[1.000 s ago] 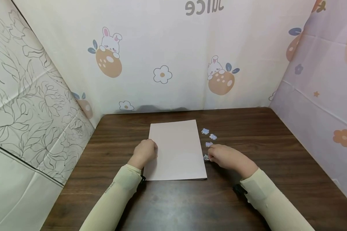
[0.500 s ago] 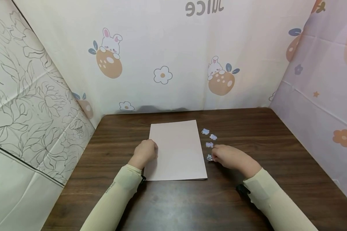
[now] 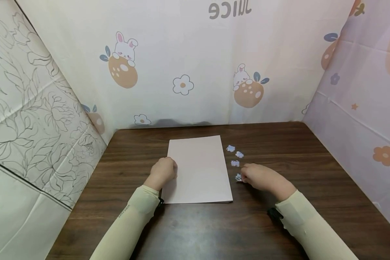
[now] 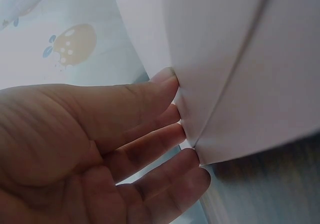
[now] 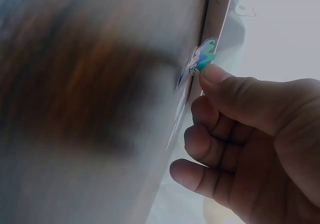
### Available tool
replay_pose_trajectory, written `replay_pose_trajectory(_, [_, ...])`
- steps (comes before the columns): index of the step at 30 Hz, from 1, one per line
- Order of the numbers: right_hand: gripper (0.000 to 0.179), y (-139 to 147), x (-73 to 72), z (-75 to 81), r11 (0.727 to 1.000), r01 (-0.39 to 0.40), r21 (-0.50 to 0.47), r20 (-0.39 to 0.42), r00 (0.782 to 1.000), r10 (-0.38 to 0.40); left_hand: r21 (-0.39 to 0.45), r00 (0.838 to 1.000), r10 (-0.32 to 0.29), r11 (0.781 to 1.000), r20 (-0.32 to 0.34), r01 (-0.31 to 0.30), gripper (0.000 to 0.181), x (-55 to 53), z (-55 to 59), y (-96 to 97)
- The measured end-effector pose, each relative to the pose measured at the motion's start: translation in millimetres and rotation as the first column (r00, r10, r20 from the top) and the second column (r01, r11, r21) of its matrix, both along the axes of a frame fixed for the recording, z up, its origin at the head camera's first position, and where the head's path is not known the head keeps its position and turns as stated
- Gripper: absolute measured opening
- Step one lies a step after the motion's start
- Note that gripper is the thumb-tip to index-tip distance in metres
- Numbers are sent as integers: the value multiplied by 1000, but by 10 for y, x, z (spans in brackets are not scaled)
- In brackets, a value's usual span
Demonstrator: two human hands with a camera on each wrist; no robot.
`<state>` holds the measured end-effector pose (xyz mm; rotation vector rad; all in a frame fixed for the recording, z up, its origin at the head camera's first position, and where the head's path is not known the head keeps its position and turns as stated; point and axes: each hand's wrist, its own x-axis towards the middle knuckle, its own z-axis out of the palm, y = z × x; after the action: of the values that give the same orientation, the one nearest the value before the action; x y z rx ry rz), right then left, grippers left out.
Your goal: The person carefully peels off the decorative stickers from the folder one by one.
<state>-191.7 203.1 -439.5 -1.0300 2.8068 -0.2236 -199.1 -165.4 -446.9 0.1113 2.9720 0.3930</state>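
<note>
A pale pinkish folder (image 3: 198,169) lies flat on the dark wood table. Along its left edge sits my left hand (image 3: 164,170); in the left wrist view the thumb (image 4: 162,86) and fingertips meet the folder's edge (image 4: 187,103). Just off the folder's right side, my right hand (image 3: 261,177) pinches a small cut-out sticker (image 5: 202,56) between thumb and forefinger. The sticker is coloured green, blue and purple, and the forefinger is mostly hidden behind the thumb. The right hand's other fingers are loosely bent.
Three similar small pale-blue stickers lie on the table (image 3: 276,141) right of the folder: one at the back (image 3: 230,148), one beside it (image 3: 239,154), and one nearer my right hand (image 3: 235,163). A printed curtain (image 3: 195,47) stands behind the table.
My right hand has drawn a little to the right, away from the folder, with the sticker moving along in it. My left hand and the folder stay in place.
</note>
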Motion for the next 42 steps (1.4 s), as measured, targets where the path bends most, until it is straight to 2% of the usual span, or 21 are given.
replay_pose_trajectory(22, [21, 66, 6, 20, 1000, -9, 5, -4, 1000, 9, -4, 1000, -3, 1000, -1, 3, 32, -6, 0, -16])
replay_pose_trajectory(33, [18, 57, 11, 27, 1000, 11, 19, 41, 999, -12, -10, 1000, -2, 1000, 0, 2, 33, -19, -6, -7])
replay_pose_trajectory(42, [18, 64, 8, 19, 1000, 7, 16, 27, 1000, -8, 1, 1000, 6, 1000, 3, -6, 33, -11, 16, -6])
